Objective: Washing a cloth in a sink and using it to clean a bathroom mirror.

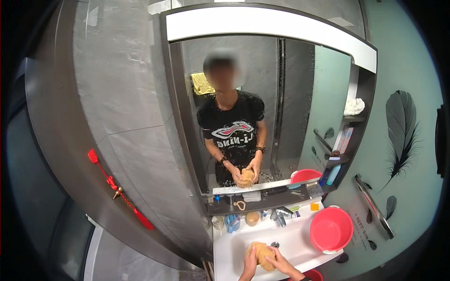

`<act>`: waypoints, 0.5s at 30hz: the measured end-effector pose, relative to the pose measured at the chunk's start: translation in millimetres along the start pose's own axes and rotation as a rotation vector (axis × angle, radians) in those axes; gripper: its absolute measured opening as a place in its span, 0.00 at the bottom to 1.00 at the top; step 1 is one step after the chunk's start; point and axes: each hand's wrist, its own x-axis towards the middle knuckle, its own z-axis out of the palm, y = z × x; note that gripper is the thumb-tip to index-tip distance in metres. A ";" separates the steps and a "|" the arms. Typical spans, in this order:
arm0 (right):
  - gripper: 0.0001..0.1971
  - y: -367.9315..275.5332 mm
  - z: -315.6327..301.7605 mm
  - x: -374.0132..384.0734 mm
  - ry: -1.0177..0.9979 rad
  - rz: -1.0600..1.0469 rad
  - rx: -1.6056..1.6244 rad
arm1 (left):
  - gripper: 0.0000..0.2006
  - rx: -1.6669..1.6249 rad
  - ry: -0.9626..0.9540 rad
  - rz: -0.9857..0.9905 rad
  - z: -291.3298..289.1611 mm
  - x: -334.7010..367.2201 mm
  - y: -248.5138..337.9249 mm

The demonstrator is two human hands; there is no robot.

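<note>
A bunched tan towel point(263, 253) is held over the white sink point(294, 242). My left hand point(250, 263) grips it from the left side, and my right hand point(281, 263) wraps round its right side. Folds show across its top; its underside is hidden. Just beyond the towel is the sink's round drain fitting point(275, 244). The mirror point(295, 93) also shows both hands closed round the same bundle at waist height.
Behind the sink stands a chrome faucet point(281, 217), with cups point(232, 224) and a round tan jar point(252, 218) to its left. A red basin point(331, 228) rests on the sink's right end. Above runs a dark shelf point(272, 198) bearing small items.
</note>
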 end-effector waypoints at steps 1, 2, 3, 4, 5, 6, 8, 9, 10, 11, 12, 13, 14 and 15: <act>0.30 0.0 5.5 0.5 0.043 -0.043 0.110 | 0.20 0.001 -0.012 -0.002 -2.1 -0.9 5.6; 0.30 0.9 6.7 4.2 0.053 -0.041 0.108 | 0.21 -0.079 -0.075 -0.034 2.8 2.9 15.9; 0.30 1.1 6.9 9.6 0.056 -0.037 0.317 | 0.22 -0.159 -0.135 -0.066 6.6 5.6 28.3; 0.30 -2.9 5.6 12.6 0.055 -0.035 0.525 | 0.19 -0.219 -0.181 -0.069 9.0 6.2 42.3; 0.30 -16.8 4.7 13.9 0.062 -0.033 0.522 | 0.19 -0.222 -0.186 -0.073 7.8 10.7 47.0; 0.30 -33.7 1.3 18.5 0.016 -0.040 0.544 | 0.17 -0.035 -0.216 0.086 5.8 18.7 48.2; 0.28 -63.1 -0.4 19.7 -0.004 -0.003 0.594 | 0.15 0.213 -0.221 0.311 3.8 28.1 65.5; 0.28 -72.4 1.0 18.7 0.000 -0.007 0.596 | 0.15 0.215 -0.226 0.314 -1.1 27.9 80.1; 0.28 -83.0 1.2 20.5 0.037 -0.076 0.370 | 0.15 0.164 -0.331 0.153 -7.3 28.5 99.1; 0.27 -91.2 -0.2 20.2 0.070 -0.137 0.140 | 0.14 0.109 -0.428 -0.011 -15.0 28.3 112.1; 0.27 -101.7 -4.2 20.5 0.072 -0.139 0.137 | 0.14 0.134 -0.486 0.106 -23.2 32.8 121.3; 0.28 -112.9 -9.1 20.7 0.088 -0.165 0.032 | 0.14 0.133 -0.491 0.108 -26.1 30.2 136.6; 0.28 -125.2 -14.9 22.3 0.104 -0.189 -0.073 | 0.14 0.181 -0.424 0.211 -28.0 23.8 152.3; 0.29 -137.0 -24.4 23.6 0.137 -0.223 -0.067 | 0.15 0.235 -0.365 0.315 -31.0 17.3 169.6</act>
